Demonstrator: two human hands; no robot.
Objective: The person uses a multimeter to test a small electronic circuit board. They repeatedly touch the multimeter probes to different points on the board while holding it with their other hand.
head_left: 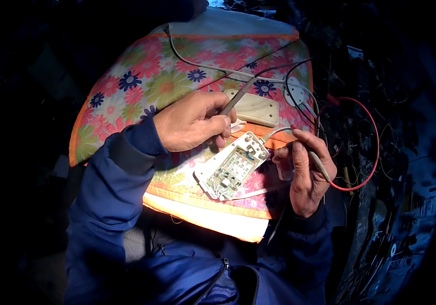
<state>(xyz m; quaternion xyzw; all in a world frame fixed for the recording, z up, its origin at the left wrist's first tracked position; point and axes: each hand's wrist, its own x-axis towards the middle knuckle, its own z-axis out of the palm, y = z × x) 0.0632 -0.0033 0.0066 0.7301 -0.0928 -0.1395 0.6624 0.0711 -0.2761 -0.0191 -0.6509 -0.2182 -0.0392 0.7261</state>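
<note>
Your hands work over a flower-patterned cushion [141, 86] on your lap. Your left hand [192, 122], in a dark blue sleeve [111, 183], is closed around the grey handle of a thin tool [235, 99]; the handle slants up and to the right out of the fist, and the working end is hidden behind the fingers. Just right of and below that fist lies the opened white adapter case [232, 166], tilted, with its green circuit board facing up and its upper end almost touching your left fingers. Above it, flat on the cushion, rests the beige cover plate [254, 108], apart from the case. A white cable [273, 133] leaves the upper end of the case and curves right to your right hand [307, 175], whose fingers are narrowly closed, pinching a thin grey lead just beside the case. A red wire [373, 127] loops beyond that hand, over a dark tangle of wires at the far right.
</note>
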